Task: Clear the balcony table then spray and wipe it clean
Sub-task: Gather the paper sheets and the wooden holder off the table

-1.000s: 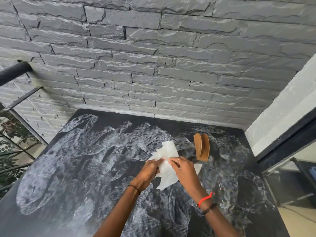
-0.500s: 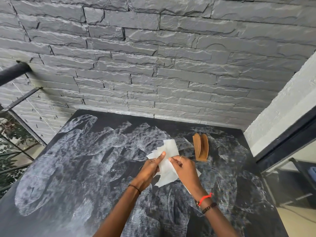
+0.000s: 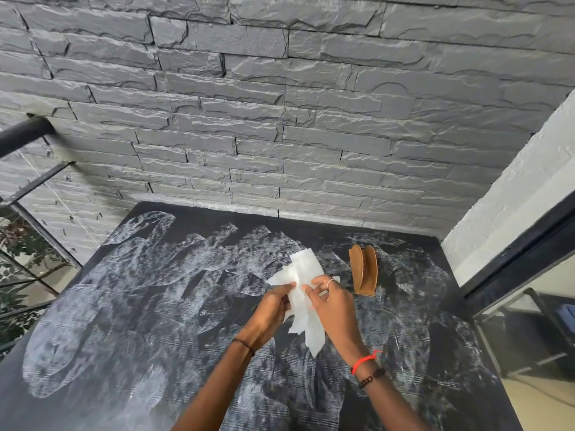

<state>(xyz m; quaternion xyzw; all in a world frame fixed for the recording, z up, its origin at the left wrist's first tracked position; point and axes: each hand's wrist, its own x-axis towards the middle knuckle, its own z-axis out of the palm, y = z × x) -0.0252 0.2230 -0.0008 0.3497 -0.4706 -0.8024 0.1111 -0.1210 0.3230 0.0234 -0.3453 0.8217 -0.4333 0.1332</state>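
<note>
A black balcony table (image 3: 130, 353) fills the lower view, covered in whitish smeared wipe marks. Both hands hold a crumpled white paper towel (image 3: 303, 275) above the table's middle. My left hand (image 3: 269, 312) pinches its left side and my right hand (image 3: 334, 306) grips its right side, fingers curled into the paper. The towel's lower end hangs between my wrists. A small brown wooden holder (image 3: 363, 269) stands upright on the table just right of my right hand.
A grey stone wall (image 3: 280, 119) rises straight behind the table. A black railing (image 3: 25, 135) and glass with foliage lie at the left. A white wall corner (image 3: 513, 197) and a dark-framed glass door (image 3: 529, 275) border the right.
My hands have shifted the towel between them, bunching it up more; its top end now stands taller and its lower end hangs lower. The wooden holder has not moved.
</note>
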